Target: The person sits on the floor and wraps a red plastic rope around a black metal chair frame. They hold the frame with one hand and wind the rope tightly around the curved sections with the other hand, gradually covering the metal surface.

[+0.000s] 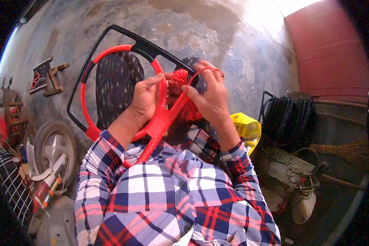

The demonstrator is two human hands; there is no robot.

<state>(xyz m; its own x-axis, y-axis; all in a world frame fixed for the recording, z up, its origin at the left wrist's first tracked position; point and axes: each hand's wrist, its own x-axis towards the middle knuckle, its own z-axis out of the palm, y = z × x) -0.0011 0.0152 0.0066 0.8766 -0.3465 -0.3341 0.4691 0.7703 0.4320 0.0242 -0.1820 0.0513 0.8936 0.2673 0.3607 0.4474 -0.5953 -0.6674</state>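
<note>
Across my lap lies a black metal frame point(83, 74) with a ring and spokes tightly wrapped in red cord point(162, 123). A few stretches of the ring are still bare black. My left hand point(145, 97) is closed on the right side of the wrapped ring, thumb on top, with some fingers hidden behind it. Beside it, my right hand point(212, 95) is curled near the end of a wrapped spoke, with a loop of red cord running round its fingers. Between my hands sits a bunched hank of red cord point(179, 76); more red strands show below it.
A yellow plastic bag point(246, 128) lies by my right arm. Black folded frames point(289, 121) and a wire basket point(287, 160) stand at the right, near a red door point(330, 53). At the left are a small wooden stool point(52, 78), a wheel point(55, 147) and a white grid rack point(13, 180).
</note>
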